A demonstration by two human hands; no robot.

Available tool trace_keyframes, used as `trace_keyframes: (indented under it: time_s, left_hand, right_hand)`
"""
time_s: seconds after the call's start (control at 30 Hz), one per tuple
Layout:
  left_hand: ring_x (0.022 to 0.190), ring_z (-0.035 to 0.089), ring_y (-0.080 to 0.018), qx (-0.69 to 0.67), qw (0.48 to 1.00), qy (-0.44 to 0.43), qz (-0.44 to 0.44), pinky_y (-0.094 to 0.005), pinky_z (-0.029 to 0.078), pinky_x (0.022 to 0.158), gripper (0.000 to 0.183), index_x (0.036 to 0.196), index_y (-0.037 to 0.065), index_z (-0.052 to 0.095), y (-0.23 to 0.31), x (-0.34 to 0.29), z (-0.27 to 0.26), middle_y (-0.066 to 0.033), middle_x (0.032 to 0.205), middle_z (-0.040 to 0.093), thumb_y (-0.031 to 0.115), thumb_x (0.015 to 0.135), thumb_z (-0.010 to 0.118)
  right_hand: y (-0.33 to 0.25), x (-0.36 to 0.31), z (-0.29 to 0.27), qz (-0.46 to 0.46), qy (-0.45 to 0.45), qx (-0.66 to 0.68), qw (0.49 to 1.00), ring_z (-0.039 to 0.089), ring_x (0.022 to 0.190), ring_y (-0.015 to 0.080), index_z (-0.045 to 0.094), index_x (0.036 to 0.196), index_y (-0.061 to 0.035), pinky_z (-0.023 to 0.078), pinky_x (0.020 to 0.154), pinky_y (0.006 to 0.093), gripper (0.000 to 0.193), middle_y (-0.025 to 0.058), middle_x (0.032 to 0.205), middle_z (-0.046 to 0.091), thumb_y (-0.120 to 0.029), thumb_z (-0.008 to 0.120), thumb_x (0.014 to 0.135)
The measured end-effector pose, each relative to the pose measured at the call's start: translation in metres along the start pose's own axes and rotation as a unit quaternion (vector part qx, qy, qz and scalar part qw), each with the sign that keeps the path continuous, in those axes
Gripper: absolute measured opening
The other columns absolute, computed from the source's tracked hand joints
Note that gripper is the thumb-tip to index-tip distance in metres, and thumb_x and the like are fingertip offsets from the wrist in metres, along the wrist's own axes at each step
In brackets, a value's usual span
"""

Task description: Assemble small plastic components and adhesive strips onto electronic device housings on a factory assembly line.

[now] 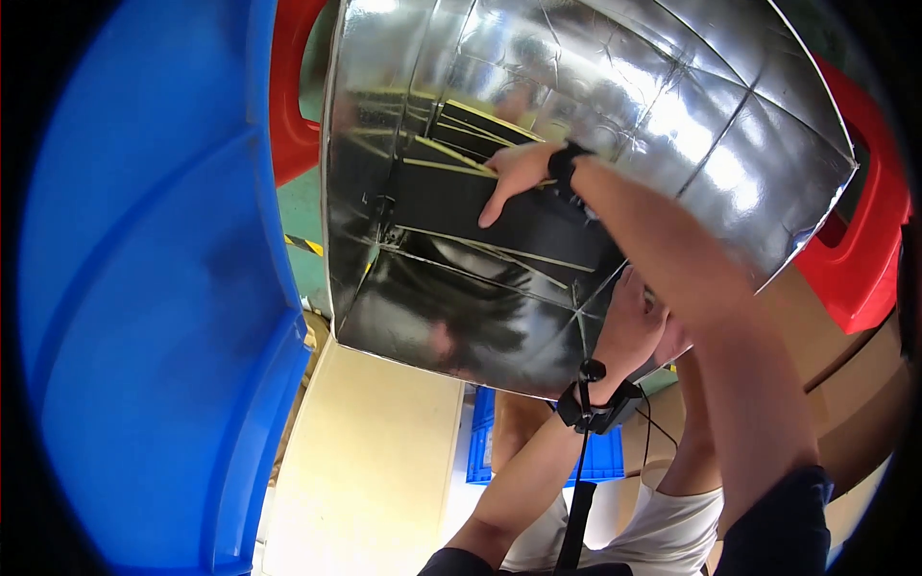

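Note:
A large box lined with silver foil is in front of me, its shiny inside facing up. Inside it are several black boards with thin yellow edges, some slanting across one another. My right hand reaches into the box and grips the yellow edge of one board. Its thumb extends down over the dark face, and its other fingers curl at the edge. Near the box's front right side is my left hand, against the foil. My right forearm crosses close over it and partly hides its fingers. Both wrists wear black bands.
A tall blue plastic panel fills the left side. Red plastic parts flank the box. Below stand a pale yellow board and a blue crate. Brown cardboard lies at the right.

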State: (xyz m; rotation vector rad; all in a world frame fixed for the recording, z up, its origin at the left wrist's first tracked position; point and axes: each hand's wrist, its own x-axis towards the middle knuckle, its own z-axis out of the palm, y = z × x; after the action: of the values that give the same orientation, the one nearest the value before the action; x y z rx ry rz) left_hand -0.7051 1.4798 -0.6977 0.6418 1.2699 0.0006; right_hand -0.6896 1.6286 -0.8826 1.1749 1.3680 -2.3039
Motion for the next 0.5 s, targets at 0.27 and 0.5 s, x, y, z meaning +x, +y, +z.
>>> trace_keyframes:
  time_s: [0.27,0.5]
  left_hand:
    - [0.115,0.053,-0.0272,0.110,0.986,-0.047,0.113,-0.0365,0.042,0.096,0.036,0.126,-0.001,0.053,-0.020,0.003,-0.032,-0.0133,0.129,0.054,0.019,0.096,0.050]
    - [0.100,0.055,-0.0202,-0.358,0.864,0.323,-0.141,-0.0340,0.042,0.092,0.035,0.117,0.008,0.059,0.000,0.025,-0.111,-0.0068,0.108,0.058,0.031,0.092,0.059]
  right_hand:
    - [0.010,0.011,0.059,-0.008,0.209,-0.093,0.973,0.056,0.118,0.0373,0.046,0.131,0.0057,0.047,0.096,0.0439,0.100,0.0254,0.124,0.059,-0.047,0.087,0.056]
    - [0.028,0.013,0.050,-0.081,0.138,0.060,0.985,0.062,0.110,0.0328,0.056,0.126,0.0016,0.047,0.095,0.0364,0.091,0.0218,0.116,0.065,-0.046,0.088,0.055]
